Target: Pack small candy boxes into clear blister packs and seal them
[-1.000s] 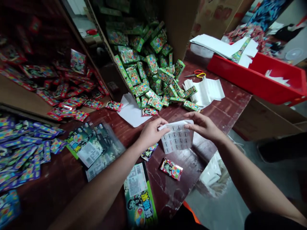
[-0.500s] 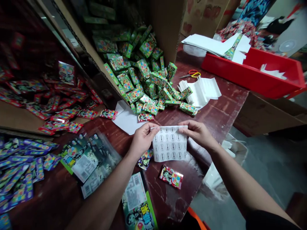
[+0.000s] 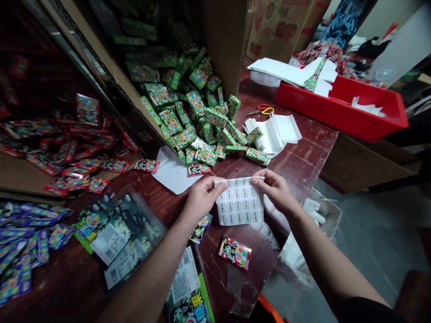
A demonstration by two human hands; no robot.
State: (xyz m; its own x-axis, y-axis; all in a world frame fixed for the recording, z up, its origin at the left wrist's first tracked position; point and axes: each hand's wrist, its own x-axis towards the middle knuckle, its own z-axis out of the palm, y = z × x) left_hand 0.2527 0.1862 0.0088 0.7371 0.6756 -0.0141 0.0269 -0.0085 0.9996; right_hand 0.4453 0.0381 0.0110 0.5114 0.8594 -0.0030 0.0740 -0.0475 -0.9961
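Observation:
My left hand (image 3: pixel 204 196) pinches the upper left corner of a sheet of stickers (image 3: pixel 239 204), white with rows of printed ovals. At its upper right corner my right hand (image 3: pixel 274 188) grips the same sheet between thumb and fingers. The sheet hangs over the dark red table, facing me. Below it lies a small red packet (image 3: pixel 235 252) with a cartoon print. A purple packet (image 3: pixel 201 228) sits partly behind my left wrist. Near my left forearm are printed plastic bags (image 3: pixel 111 237), and another printed bag (image 3: pixel 190 287) lies at the front.
Green packets (image 3: pixel 202 121) spill from a cardboard box (image 3: pixel 227 45). Red packets (image 3: pixel 81 157) and purple packets (image 3: pixel 30 237) are heaped at left. Scissors (image 3: pixel 264 110) lie by folded white paper (image 3: pixel 283 132). A red bin (image 3: pixel 370 105) stands at the right, and a lined waste box (image 3: pixel 313 224) below the table edge.
The camera view has shifted slightly, moving the surroundings left and a little down in the picture. Both hands keep hold of the sticker sheet, which is slightly more tilted.

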